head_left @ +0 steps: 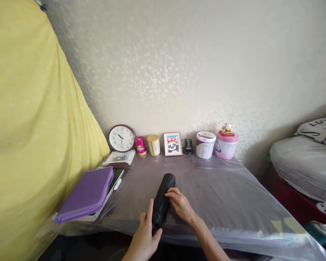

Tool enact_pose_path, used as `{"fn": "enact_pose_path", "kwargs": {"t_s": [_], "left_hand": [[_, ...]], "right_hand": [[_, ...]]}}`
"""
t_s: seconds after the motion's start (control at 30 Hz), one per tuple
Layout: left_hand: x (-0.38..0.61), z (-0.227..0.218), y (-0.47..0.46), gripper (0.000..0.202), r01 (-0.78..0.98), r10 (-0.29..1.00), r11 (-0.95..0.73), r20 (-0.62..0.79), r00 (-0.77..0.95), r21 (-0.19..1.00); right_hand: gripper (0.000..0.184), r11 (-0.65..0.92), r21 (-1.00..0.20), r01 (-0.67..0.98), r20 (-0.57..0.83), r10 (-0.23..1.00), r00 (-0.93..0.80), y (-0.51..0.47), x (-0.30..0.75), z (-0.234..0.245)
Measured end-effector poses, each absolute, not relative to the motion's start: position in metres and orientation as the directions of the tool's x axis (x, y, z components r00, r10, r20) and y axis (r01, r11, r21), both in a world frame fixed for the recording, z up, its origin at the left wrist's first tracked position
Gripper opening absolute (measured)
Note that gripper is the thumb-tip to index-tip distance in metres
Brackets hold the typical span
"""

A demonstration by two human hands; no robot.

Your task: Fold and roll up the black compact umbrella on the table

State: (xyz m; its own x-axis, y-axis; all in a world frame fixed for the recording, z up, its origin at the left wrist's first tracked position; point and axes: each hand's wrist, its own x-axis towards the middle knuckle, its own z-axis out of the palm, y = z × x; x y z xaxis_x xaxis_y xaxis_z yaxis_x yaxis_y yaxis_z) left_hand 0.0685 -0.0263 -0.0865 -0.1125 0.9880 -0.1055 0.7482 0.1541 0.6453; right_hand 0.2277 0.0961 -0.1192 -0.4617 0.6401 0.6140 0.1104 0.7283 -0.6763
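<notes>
Plastic-covered table point(214, 192), patterned wall point(179, 65), yellow cloth point(29, 127), left hand point(146, 235) holding umbrella point(162, 197), right hand point(181, 206) pinching it

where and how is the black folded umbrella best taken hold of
Probably around the middle of the black folded umbrella, coming from the right with fingers wrapped across its width. It is a long, narrow roll pointing away from the person, so its sides suit a wrap; the left hand is at the near end, and the right hand is already beside its right flank.
</notes>
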Motion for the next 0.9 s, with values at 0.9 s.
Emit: {"fn": "enact_pose_path", "kwargs": {"t_s": [0.9], "left_hand": [[0.045, -0.088, -0.020, 0.067, 0.968, 0.969, 0.203, -0.174, -0.177, 0.145]], "right_hand": [[0.015, 0.875, -0.453, 0.171, 0.607, 0.444, -0.659, 0.112, 0.193, -0.096]]}}
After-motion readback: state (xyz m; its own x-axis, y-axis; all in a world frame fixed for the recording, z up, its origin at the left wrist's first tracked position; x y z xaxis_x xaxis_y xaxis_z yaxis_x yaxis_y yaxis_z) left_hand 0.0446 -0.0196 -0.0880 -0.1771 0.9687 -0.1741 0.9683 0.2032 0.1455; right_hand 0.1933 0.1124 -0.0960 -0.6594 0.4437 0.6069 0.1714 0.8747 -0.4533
